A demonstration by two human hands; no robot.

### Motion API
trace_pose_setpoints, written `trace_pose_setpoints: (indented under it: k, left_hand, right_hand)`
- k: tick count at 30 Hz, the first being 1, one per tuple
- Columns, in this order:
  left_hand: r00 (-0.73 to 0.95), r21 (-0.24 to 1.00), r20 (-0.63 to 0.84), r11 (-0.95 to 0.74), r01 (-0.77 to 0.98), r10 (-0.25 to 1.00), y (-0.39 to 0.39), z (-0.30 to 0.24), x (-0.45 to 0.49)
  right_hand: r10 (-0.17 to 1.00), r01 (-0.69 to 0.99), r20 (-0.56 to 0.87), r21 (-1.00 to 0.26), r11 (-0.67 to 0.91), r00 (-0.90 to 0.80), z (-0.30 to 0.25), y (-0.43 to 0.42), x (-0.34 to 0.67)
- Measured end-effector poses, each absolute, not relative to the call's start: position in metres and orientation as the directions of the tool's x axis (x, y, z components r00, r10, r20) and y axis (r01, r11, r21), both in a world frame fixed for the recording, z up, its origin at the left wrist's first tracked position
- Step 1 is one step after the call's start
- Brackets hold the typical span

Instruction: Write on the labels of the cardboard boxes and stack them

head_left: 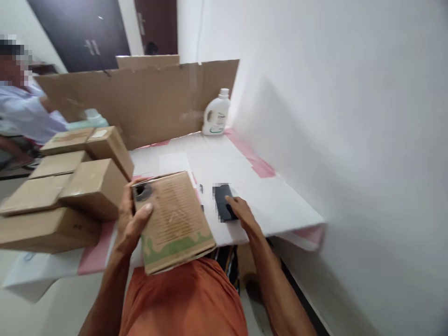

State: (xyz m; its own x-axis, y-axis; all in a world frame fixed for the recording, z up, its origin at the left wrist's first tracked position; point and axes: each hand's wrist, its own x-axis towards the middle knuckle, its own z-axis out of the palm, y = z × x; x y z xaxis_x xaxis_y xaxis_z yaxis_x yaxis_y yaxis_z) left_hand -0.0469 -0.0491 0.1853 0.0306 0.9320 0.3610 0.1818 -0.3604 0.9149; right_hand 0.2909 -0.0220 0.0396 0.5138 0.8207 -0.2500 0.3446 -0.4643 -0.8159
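Note:
My left hand [132, 219] grips the left edge of a brown cardboard box [175, 219] with a green band along its near end. The box rests partly on the white table [280, 196] and hangs over its near edge above my lap. My thumb lies on the box top beside a dark handle hole. My right hand [242, 212] is on a small dark flat object [224, 201] lying on the table just right of the box, fingers curled onto it.
Several plain brown cartons [70, 186] are stacked on the left. A cardboard sheet [150, 95] stands along the table's back, with a white jug [217, 114] beside the wall on the right. Another person in a pale shirt [24, 112] is at far left.

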Motion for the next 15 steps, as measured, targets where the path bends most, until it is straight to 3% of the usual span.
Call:
trace_pose_setpoints:
  k: [5, 12, 15]
  left_hand:
    - [0.084, 0.956, 0.271, -0.278, 0.091, 0.959, -0.024, 0.182, -0.045]
    - [0.066, 0.98, 0.196, -0.193, -0.049, 0.978, 0.006, 0.173, -0.048]
    - [0.073, 0.979, 0.18, -0.171, -0.114, 0.981, 0.014, 0.16, -0.05]
  right_hand:
    - [0.839, 0.517, -0.239, -0.696, -0.498, 0.488, 0.045, -0.018, 0.288]
    - [0.828, 0.636, -0.154, -0.57, -0.52, 0.539, 0.045, -0.028, 0.268]
    - [0.92, 0.656, -0.05, -0.687, -0.314, 0.388, 0.053, -0.05, 0.251]
